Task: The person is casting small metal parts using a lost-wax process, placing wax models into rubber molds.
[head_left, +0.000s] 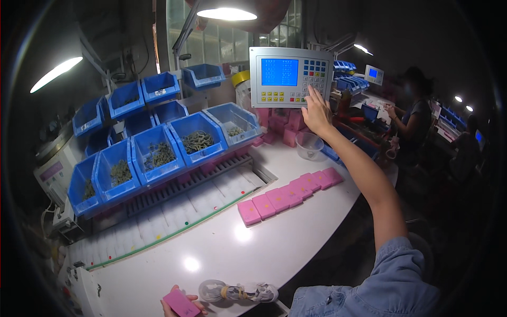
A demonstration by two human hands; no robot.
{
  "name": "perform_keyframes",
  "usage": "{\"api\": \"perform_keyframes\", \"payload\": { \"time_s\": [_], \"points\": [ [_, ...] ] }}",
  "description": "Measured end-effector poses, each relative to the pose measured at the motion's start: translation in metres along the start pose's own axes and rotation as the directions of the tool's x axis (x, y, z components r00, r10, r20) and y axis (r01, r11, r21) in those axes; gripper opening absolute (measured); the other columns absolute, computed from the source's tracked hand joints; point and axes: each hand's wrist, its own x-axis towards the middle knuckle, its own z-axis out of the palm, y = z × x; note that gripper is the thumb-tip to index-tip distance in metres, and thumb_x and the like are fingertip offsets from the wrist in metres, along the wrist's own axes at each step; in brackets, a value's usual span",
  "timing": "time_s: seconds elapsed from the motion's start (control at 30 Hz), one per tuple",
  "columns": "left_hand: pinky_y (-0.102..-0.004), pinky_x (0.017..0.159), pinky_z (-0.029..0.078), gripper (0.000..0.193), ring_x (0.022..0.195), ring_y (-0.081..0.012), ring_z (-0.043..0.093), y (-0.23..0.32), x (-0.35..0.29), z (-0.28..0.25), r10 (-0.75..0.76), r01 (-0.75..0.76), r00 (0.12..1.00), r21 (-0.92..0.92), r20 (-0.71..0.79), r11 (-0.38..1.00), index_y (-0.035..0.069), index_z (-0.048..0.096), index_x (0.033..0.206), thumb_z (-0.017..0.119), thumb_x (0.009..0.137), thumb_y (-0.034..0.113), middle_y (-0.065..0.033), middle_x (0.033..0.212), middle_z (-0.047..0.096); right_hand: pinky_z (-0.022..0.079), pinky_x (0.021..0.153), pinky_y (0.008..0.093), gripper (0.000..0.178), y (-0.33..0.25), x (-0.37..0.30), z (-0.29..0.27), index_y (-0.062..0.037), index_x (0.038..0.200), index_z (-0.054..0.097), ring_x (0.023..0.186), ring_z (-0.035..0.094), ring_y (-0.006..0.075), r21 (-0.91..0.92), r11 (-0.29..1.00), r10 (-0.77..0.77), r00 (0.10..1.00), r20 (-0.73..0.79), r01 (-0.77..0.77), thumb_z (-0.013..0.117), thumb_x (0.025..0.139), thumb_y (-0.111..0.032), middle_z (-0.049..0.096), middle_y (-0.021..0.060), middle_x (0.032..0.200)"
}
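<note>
At the lower edge my left hand (199,305) holds a flat pink block (181,303), its fingers round the sides. My right arm reaches far forward, and my right hand (318,112) has its fingers stretched out at the keypad of a grey control panel (255,79) with a lit blue screen. The fingertips lie at the keys and hide some of them; which key they touch I cannot tell. An overlapping row of similar pink blocks (280,198) lies on the white table (222,259). Beside my left hand is a cord bundle (240,292), tied with yellowish bands.
Blue bins (153,171) with small greenish pieces stand in tiers at the left, above a slatted rack (190,179). A clear plastic tub (309,146) sits below the panel. Lamps (227,14) hang overhead. Another person (414,113) works at the right.
</note>
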Motion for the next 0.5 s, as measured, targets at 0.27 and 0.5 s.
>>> {"api": "perform_keyframes", "payload": {
  "time_s": [0.27,0.5],
  "points": [
    [-0.0368,0.056,0.05,0.055,0.07,-0.0258,0.059,-0.002,0.001,-0.006,-0.007,0.007,1.0,0.004,0.006,1.0,0.005,0.039,0.128,0.022,0.096,0.046,-0.0168,0.095,0.058,0.033,0.094,0.0469,0.029,0.002,0.003,0.009,0.0016,0.102,0.056,0.129,0.031,0.0276,-0.097,0.995,-0.003,0.999,-0.044,-0.001,0.056,0.078,-0.015,0.034,0.0153,0.139],
    [-0.0359,0.056,0.05,0.055,0.07,-0.0257,0.059,-0.002,-0.002,-0.001,0.064,-0.074,0.996,0.154,0.067,0.985,0.002,0.042,0.123,0.02,0.097,0.045,-0.0164,0.091,0.059,0.031,0.095,0.0471,0.028,0.004,0.018,0.008,0.0023,0.1,0.057,0.129,0.032,0.027,-0.116,0.993,-0.044,0.996,-0.081,0.034,0.054,0.076,-0.011,0.038,0.0161,0.137]
  ]
}}
